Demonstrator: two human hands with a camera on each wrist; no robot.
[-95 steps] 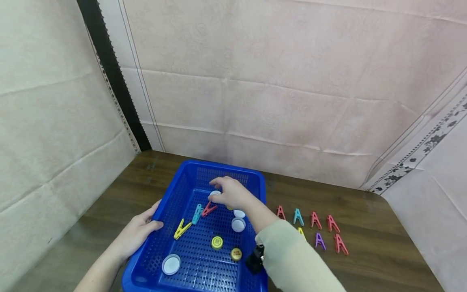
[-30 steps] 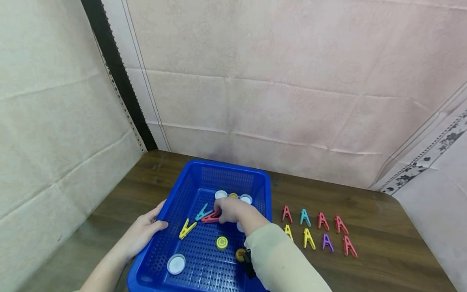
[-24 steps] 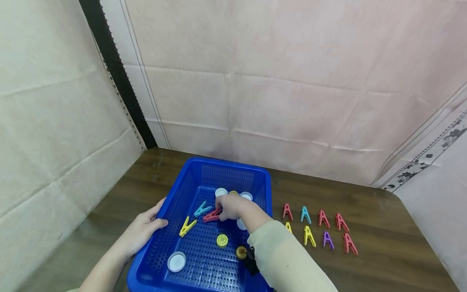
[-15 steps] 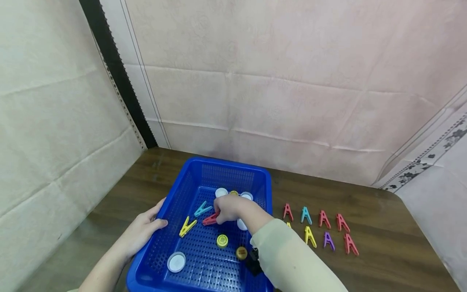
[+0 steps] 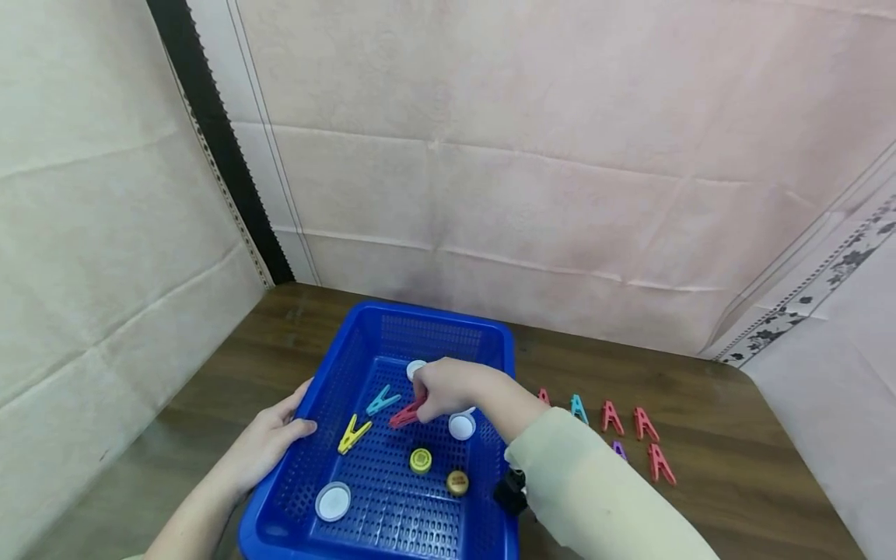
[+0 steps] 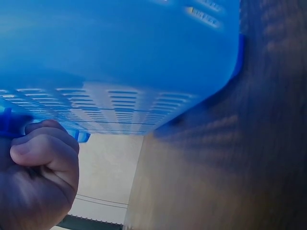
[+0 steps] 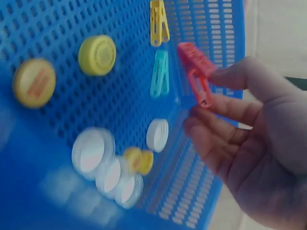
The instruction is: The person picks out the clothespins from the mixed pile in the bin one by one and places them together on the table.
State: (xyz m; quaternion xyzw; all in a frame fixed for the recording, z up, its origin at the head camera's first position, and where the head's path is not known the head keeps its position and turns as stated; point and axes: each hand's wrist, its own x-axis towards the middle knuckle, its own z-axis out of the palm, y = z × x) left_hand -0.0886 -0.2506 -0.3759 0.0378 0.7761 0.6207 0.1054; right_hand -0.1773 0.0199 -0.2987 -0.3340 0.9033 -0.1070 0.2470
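In the head view my left hand [image 5: 269,443] grips the left rim of a blue plastic basket [image 5: 336,342], thumb over the top. The left wrist view shows its fingers curled at the basket's outer side. My right hand [image 7: 254,139] pinches a red clothespin [image 7: 197,72] between thumb and forefinger, over the basket's inside. A light-blue clothespin [image 5: 383,400] and a yellow clothespin [image 5: 353,435] lie in the basket to the left of it. White round caps [image 5: 332,502] and yellow bottle caps [image 5: 420,460] are spread around the basket floor; my right hand hides some of them in the head view.
On the wooden table [image 5: 728,435] right of the basket, several clothespins stand in rows, among them a red one [image 5: 661,464] and a blue one [image 5: 578,408]. My right sleeve [image 5: 595,482] covers part of them. Cloth walls [image 5: 490,218] enclose the back and sides.
My right hand came from the white cap at the back to the red clothespin and now pinches it. The light-blue clothespin has turned. My left hand stays on the basket's rim.
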